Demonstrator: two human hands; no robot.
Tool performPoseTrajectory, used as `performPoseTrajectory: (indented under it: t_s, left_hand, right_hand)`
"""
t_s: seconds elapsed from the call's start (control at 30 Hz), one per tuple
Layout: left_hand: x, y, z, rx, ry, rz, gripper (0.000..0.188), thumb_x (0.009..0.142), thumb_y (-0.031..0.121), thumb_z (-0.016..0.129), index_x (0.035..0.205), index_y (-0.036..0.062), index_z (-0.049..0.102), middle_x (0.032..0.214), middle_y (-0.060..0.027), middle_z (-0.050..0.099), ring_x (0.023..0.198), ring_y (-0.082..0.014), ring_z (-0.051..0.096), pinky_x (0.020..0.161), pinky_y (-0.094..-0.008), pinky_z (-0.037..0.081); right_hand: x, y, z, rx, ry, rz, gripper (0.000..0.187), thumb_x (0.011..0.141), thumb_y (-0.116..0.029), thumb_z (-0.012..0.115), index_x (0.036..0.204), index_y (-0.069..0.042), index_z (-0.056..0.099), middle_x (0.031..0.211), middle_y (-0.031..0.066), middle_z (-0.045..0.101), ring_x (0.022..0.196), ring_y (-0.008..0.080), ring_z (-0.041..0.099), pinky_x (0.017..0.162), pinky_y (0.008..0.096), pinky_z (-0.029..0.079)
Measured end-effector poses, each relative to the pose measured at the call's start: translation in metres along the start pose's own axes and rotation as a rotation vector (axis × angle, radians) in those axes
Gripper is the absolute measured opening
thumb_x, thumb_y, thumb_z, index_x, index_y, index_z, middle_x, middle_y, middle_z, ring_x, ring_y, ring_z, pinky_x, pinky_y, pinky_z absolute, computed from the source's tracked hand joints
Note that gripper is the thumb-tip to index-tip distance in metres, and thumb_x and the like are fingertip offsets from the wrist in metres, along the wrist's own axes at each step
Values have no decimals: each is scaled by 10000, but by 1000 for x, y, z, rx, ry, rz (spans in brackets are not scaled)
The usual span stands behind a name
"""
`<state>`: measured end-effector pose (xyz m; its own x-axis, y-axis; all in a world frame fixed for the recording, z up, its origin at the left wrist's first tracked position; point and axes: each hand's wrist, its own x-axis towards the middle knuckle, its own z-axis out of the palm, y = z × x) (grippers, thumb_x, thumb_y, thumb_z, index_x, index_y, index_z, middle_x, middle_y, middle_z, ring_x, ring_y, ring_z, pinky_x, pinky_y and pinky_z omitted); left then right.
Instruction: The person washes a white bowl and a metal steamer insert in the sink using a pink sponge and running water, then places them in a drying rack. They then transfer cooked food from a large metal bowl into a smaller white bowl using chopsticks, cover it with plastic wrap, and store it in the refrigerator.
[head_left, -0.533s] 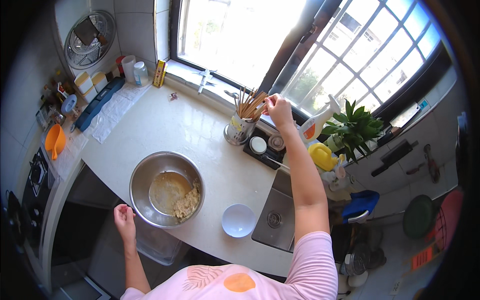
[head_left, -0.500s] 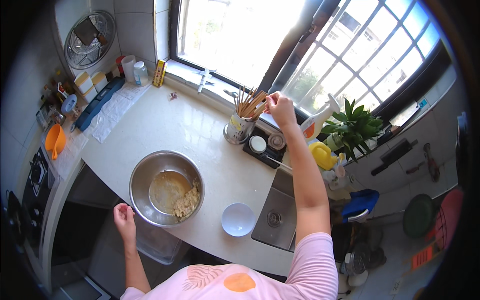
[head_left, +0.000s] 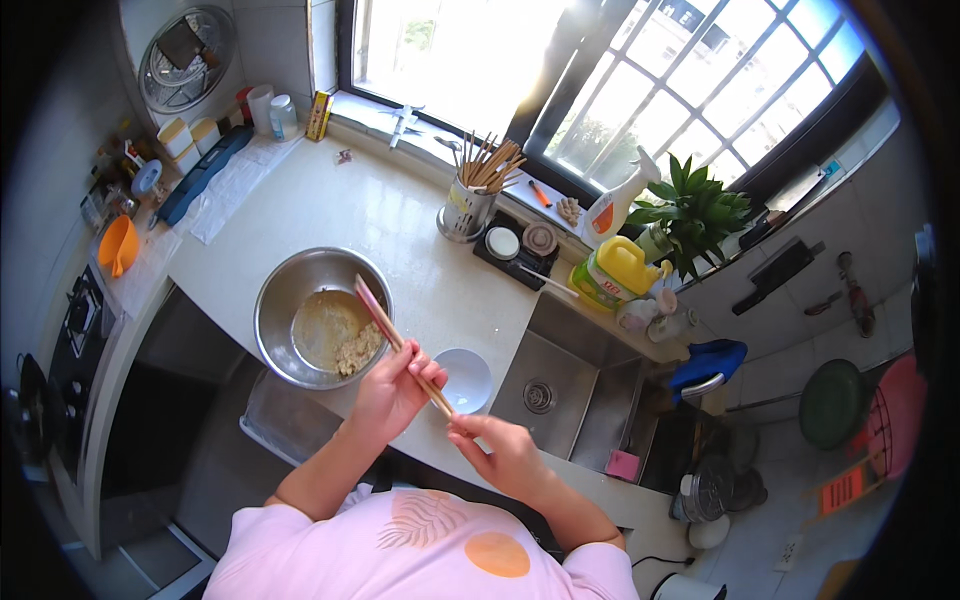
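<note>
Two hands are grasping one slim set of chopsticks (head_left: 379, 316), which is slanting from just in front of the person's body up over the right side of a steel bowl (head_left: 274, 312). The left hand (head_left: 392, 392) is closing around the middle of the sticks, its fingers curling over them and its thumb hidden in part. The right hand (head_left: 497, 450) is pinching the near ends between thumb and fingers, its palm staying loosely open and its other fingers bending without clenching. Both hands are sitting close together, the right one lying lower and nearer the body. The reddish far ends are pointing into the bowl's outline; whether they are touching its wall, the view is not showing. Inside the bowl, a pale lumpy mass (head_left: 358, 352) is resting toward the near right side. A small pale-blue bowl (head_left: 468, 382) is standing on the bench (head_left: 225, 280) just beyond the hands, its left edge being covered partly by the left fingers and the sticks. Farther back, a metal holder (head_left: 466, 212) is carrying a bunch of wooden sticks (head_left: 488, 168) near the window, while a sink (head_left: 572, 388) is lying to the right of the small bowl.
</note>
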<state>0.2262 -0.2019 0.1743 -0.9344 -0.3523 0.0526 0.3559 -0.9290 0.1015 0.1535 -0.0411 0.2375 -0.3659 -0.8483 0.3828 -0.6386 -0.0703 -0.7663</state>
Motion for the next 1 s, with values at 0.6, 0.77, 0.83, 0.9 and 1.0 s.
performPoseTrajectory:
  t_s: [0.6, 0.77, 0.83, 0.9, 1.0]
  left_hand:
    - [-86, 214, -138, 1801, 1237, 778, 495, 811, 464, 555, 885, -24, 510, 697, -55, 518, 632, -121, 492, 563, -263, 428]
    - [-64, 202, -154, 1138, 987, 270, 262, 787, 277, 602, 822, 18, 584, 666, -29, 565, 591, -95, 544, 560, -219, 433]
    - [-59, 196, -159, 1074, 906, 437, 154, 764, 163, 595, 817, 18, 587, 640, -8, 554, 559, -79, 531, 535, -215, 423]
    - [-46, 171, -119, 964, 810, 589, 81, 732, 57, 566, 797, 15, 591, 609, 14, 533, 541, -65, 516, 505, -218, 411]
    - [-46, 159, -97, 1066, 725, 635, 122, 665, -27, 543, 607, 65, 485, 601, 27, 488, 534, -53, 448, 504, -209, 370]
  right_hand:
    - [-47, 38, -77, 939, 124, 386, 491, 884, -437, 415, 826, 37, 527, 842, 92, 465, 818, 272, 593, 749, 368, 503]
    - [-36, 43, -57, 852, 166, 539, 406, 920, -376, 378, 878, 6, 506, 762, 86, 498, 706, 217, 579, 688, 315, 485]
    - [-32, 38, -49, 729, 191, 590, 356, 928, -340, 382, 894, -7, 500, 723, 80, 519, 669, 188, 570, 655, 295, 475]
    - [-33, 43, -44, 703, 247, 546, 220, 923, -225, 419, 918, -18, 494, 706, 75, 549, 636, 148, 563, 603, 257, 467]
    - [-27, 43, -34, 597, 333, 563, 113, 884, -106, 488, 906, -3, 530, 738, 72, 567, 624, 125, 573, 583, 221, 485]
